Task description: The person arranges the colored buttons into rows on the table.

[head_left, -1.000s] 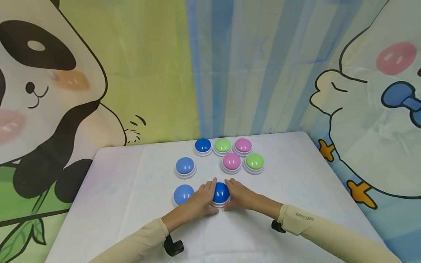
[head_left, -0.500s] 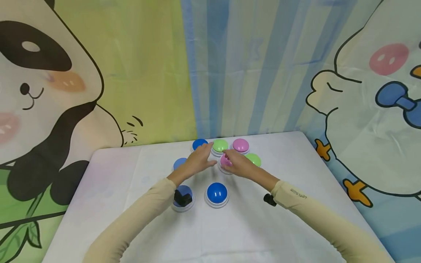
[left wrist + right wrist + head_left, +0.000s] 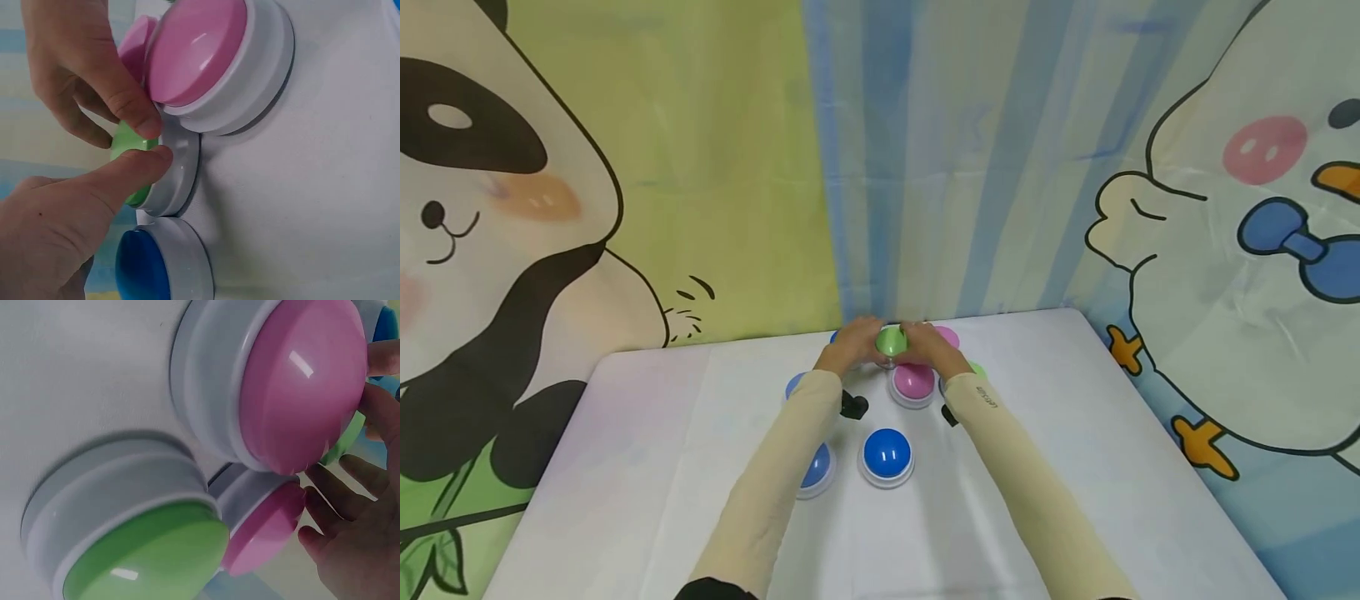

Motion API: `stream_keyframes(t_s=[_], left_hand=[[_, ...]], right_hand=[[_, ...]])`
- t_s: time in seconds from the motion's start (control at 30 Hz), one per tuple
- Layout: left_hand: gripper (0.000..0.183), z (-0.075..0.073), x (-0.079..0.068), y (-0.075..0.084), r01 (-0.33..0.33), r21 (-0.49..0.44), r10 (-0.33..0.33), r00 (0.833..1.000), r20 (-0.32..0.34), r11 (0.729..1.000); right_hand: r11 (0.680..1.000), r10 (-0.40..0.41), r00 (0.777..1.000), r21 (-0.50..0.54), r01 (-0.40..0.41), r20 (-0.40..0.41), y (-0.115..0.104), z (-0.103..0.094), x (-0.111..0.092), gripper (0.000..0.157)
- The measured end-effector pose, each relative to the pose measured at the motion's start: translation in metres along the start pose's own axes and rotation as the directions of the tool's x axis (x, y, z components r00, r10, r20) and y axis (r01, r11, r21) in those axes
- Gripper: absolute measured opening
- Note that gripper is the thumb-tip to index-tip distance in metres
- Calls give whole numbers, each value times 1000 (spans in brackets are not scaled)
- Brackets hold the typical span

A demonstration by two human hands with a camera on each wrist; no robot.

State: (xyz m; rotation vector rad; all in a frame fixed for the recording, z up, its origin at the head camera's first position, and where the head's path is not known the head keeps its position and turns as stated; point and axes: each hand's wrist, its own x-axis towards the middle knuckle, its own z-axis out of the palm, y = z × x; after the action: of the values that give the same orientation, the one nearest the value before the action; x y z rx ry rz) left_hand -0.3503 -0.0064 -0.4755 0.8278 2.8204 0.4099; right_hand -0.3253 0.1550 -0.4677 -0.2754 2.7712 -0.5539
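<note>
Both hands flank a green-domed push button (image 3: 892, 342) with a white base, in the back row. My left hand (image 3: 855, 343) holds its left side, and my right hand (image 3: 934, 346) holds its right side. In the left wrist view both thumbs meet the front of this green button (image 3: 128, 140). A pink button (image 3: 914, 382) stands just in front. Another pink button (image 3: 947, 335) is partly hidden behind the right hand. The left hand mostly covers a dark blue button, seen clearly as a blue button (image 3: 140, 265) in the left wrist view.
Nearer on the white table (image 3: 1045, 500) stand a dark blue button (image 3: 887, 454) and a lighter blue button (image 3: 817, 467). Another lighter blue button (image 3: 795, 382) is half hidden by the left sleeve. A second green button (image 3: 150, 556) stands right of the pink one. A printed curtain (image 3: 745, 167) hangs behind.
Both hands have left the near dark blue button, reached forward over the table, and come down on either side of the back green button. The camera view has shifted slightly.
</note>
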Motion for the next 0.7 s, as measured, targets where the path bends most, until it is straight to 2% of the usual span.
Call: stream_keyframes(t_s=[0.2, 0.37, 0.43, 0.6, 0.7], left_hand=[[59, 7, 0, -3, 12, -29, -12, 1000, -8, 1000], [59, 13, 1, -7, 42, -60, -43, 999, -11, 997], [61, 13, 1, -7, 43, -92, -45, 999, -17, 995], [64, 3, 1, -7, -43, -170, 29, 996, -85, 984], [64, -8, 2, -6, -127, -192, 97, 983, -157, 973]], right_hand=[[993, 79, 997, -86, -78, 0, -10, 4, 3, 77], [995, 81, 996, -63, -82, -24, -12, 12, 3, 81], [997, 65, 997, -46, -67, -47, -10, 14, 5, 78], [999, -42, 992, 26, 46, -115, -3, 5, 6, 67], [992, -106, 982, 51, 115, -159, 0, -7, 5, 67]])
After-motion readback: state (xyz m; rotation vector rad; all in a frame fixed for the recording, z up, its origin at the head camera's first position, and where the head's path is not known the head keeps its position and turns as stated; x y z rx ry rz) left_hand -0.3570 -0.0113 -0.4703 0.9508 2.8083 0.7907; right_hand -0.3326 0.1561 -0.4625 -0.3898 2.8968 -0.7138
